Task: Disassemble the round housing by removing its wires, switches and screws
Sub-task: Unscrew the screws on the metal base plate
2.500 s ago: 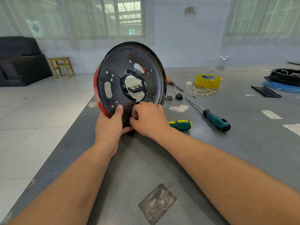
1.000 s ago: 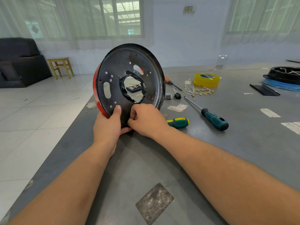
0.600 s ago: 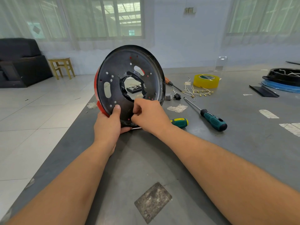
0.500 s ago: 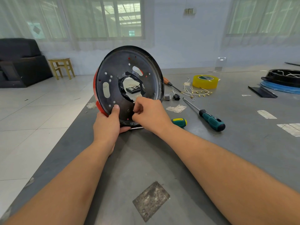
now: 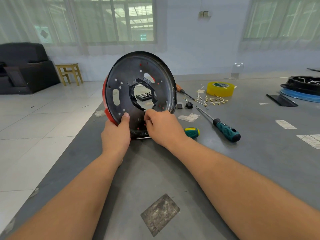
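While the round housing (image 5: 138, 87) stands on edge near the worktop's (image 5: 173, 170) left side, its dark perforated back turned to the camera and a red rim showing at the left, the left hand (image 5: 115, 135) props it upright from below, thumb laid flat on the plate and the rest of that grip wrapped behind the rim. Over comes the right hand (image 5: 164, 127), its fingertips (image 5: 147, 118) bunched tight at a spot on the lower part of the plate, just under the ragged centre hole; they seem to pinch something tiny there, a screw or a clip, though it is too small to make out. So this looks like the fastener stage, worked by finger, with wires and small terminals (image 5: 210, 100) already lying loose farther back by the yellow tape roll (image 5: 220, 88). Two screwdrivers wait close by: the stubby green-and-yellow screwdriver (image 5: 192, 132) right beside the right wrist, the long teal screwdriver (image 5: 225, 129) a little farther right. Next, I'd say, the call is a steady brace from the left hand while the right twists or pulls that small piece free and sets it down where it won't roll off.
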`<state>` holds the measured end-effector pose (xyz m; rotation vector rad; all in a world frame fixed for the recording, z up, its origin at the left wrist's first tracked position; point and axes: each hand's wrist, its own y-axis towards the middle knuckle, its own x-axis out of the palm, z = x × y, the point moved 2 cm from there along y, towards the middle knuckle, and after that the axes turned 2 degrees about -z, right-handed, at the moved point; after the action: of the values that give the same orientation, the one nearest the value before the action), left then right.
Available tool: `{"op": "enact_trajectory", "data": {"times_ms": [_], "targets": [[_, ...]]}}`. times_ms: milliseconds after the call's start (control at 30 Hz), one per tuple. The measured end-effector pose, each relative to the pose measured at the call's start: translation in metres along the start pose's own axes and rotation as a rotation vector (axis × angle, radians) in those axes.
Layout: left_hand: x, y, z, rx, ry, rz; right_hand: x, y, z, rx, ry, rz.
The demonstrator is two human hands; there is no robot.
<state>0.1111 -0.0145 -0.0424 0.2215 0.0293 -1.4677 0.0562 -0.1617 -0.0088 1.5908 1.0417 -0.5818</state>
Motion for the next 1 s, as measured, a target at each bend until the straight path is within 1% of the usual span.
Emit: {"op": "enact_trajectory", "data": {"times_ms": [133, 267, 467, 600, 700, 800, 900, 1000], "targets": [[0.000, -0.002, 0.002, 0.000, 0.036, -0.012, -0.007, -0.001, -0.002, 0.000, -0.028, 0.024], [0.000, -0.004, 0.005, 0.002, 0.070, -0.024, -0.030, -0.002, 0.012, 0.052, 0.099, 0.113], [-0.002, -0.010, 0.009, -0.002, 0.056, -0.025, -0.085, 0.000, 0.086, 0.289, 0.264, 0.123], [-0.003, -0.011, 0.009, -0.001, 0.044, -0.039, -0.122, -0.013, 0.147, 0.440, 0.365, 0.073], [-0.002, -0.009, 0.006, -0.002, 0.043, -0.045, -0.132, -0.024, 0.193, 0.553, 0.317, 0.054], [-0.002, -0.006, 0.003, 0.011, 0.039, -0.039, -0.121, -0.030, 0.231, 0.617, 0.240, 0.021], [-0.001, -0.003, -0.002, 0.017, 0.029, -0.035, -0.103, -0.025, 0.255, 0.623, 0.134, -0.013], [-0.002, 0.001, -0.007, 0.026, 0.028, -0.016, -0.085, -0.012, 0.265, 0.598, 0.094, -0.032]]}}
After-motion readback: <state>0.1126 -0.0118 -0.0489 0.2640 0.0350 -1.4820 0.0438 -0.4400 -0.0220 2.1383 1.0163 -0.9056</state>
